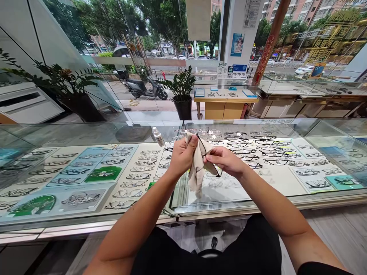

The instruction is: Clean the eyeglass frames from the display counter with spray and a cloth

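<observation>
My left hand is closed on a beige cleaning cloth, its thumb pressing the fabric at the top. The cloth hangs down in folds and wraps part of a pair of dark-framed eyeglasses. My right hand pinches the middle of the eyeglasses between thumb and fingers. One lens shows below my right fingers, and a dark part of the frame rises above them. Both hands are held over the glass counter. What lies inside the cloth is hidden.
A small white bottle stands on the counter beyond my left hand. Several rows of eyeglasses lie at the right, more under the glass at the left. Green trays show inside. Potted plants and a display table stand beyond.
</observation>
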`<state>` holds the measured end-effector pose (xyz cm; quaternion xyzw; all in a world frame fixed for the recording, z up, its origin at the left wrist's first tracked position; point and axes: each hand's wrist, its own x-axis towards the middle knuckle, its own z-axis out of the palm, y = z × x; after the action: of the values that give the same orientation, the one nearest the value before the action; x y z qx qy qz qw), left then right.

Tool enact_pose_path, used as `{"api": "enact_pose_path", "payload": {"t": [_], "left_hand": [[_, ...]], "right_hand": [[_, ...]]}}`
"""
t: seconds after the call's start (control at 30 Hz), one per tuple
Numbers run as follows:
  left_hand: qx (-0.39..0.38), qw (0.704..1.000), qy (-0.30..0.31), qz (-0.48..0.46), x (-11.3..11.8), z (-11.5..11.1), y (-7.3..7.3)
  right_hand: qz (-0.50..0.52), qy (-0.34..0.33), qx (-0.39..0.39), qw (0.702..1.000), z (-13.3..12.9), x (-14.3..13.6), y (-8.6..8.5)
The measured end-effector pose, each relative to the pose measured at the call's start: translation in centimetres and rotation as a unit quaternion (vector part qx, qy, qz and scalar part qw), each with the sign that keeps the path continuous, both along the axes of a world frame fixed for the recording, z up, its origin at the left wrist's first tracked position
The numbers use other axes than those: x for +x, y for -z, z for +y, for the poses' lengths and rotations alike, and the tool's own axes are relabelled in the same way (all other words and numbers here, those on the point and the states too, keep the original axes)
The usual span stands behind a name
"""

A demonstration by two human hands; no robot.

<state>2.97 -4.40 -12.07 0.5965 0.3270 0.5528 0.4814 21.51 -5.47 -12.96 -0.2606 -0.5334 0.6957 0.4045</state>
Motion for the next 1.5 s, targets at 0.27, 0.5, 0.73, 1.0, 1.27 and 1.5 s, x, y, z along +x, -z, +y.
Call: {"api": "enact_pose_path", "payload": {"t": [0.27,0.5,0.73,1.0,1.27,1.5], "left_hand": [[-0.006,0.994,0.104,-0.035,-0.7,1.3,0.0],[-0.042,0.994,0.072,-0.072,-0.2,1.1,0.1],[-0.06,0.995,0.005,-0.08,0.6,0.4,0.1],[-0.054,0.993,-0.007,-0.104,0.6,1.0,0.2],[-0.007,0.99,-0.105,-0.097,0.1,1.4,0.6],[0.044,0.986,-0.096,-0.13,-1.5,3.0,-0.1]], "right_hand": [[0.058,0.027,-0.036,0.997,0.3,0.5,-0.7],[0.039,0.0,-0.019,0.999,0.3,-0.1,0.4],[0.032,-0.01,-0.021,0.999,0.3,-1.1,1.1],[0.059,0.033,0.0,0.998,0.1,-0.7,0.4],[0.064,0.031,0.073,0.995,0.0,-1.4,0.6],[0.06,0.095,0.085,0.99,0.7,0.5,-0.7]]}}
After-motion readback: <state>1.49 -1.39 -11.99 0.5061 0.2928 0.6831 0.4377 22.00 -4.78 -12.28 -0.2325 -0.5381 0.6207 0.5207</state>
